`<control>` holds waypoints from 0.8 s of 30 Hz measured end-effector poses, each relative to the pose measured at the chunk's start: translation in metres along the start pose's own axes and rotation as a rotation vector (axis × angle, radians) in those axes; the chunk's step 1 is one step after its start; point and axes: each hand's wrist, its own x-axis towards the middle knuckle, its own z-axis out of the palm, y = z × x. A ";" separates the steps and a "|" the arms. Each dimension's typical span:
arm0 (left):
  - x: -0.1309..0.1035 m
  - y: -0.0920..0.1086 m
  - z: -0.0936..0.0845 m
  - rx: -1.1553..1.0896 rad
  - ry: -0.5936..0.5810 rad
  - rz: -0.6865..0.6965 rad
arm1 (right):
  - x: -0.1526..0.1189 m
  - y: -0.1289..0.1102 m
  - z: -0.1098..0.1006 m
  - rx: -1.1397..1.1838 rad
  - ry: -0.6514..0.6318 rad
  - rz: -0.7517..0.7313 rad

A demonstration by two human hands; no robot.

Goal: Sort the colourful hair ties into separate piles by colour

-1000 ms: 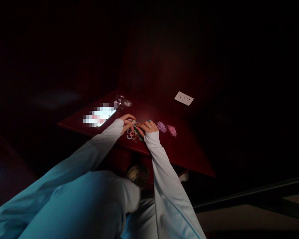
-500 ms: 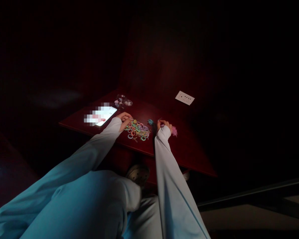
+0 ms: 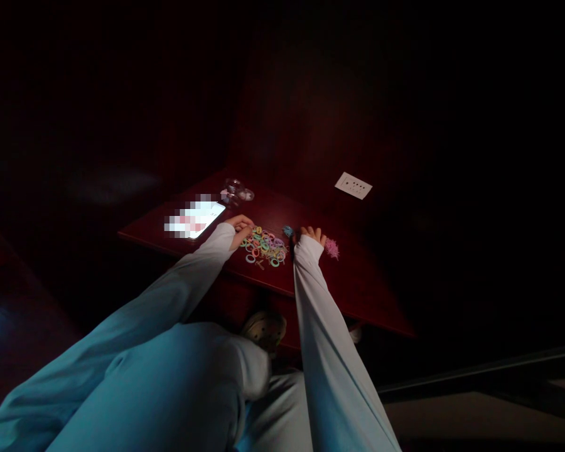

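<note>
Right hand (image 3: 312, 236) moved from ring pile (image 3: 265, 246) to beside pink bundle (image 3: 332, 248).

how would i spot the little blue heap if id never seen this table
On the dark red table, find the multicoloured rings near the middle. The blue heap lies between them and the right hand. Its blue-only colour sets it apart from the mixed rings and the pink heap beyond that hand.
</note>
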 end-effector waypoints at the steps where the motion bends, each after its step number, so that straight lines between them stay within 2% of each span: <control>1: 0.000 0.000 -0.001 0.005 -0.002 0.000 | -0.001 0.000 0.000 0.016 0.009 0.005; 6: 0.003 -0.005 -0.016 0.121 0.018 0.024 | -0.005 0.001 0.005 0.126 0.092 0.056; 11: 0.001 -0.013 -0.025 0.478 0.020 0.148 | -0.005 0.003 0.007 0.205 0.132 0.079; 13: 0.002 -0.016 -0.026 0.536 0.035 0.184 | -0.005 0.003 0.007 0.235 0.141 0.107; 15: 0.003 -0.018 -0.027 0.468 0.018 0.162 | -0.004 0.003 0.007 0.266 0.142 0.135; 17: 0.006 -0.018 -0.028 0.304 -0.006 0.102 | -0.004 0.003 0.006 0.294 0.136 0.153; 20: 0.008 -0.012 -0.027 0.074 0.070 0.028 | -0.005 0.003 0.006 0.329 0.132 0.150; 24: 0.006 0.002 -0.018 0.010 0.141 -0.047 | -0.014 0.000 0.003 0.388 0.163 0.021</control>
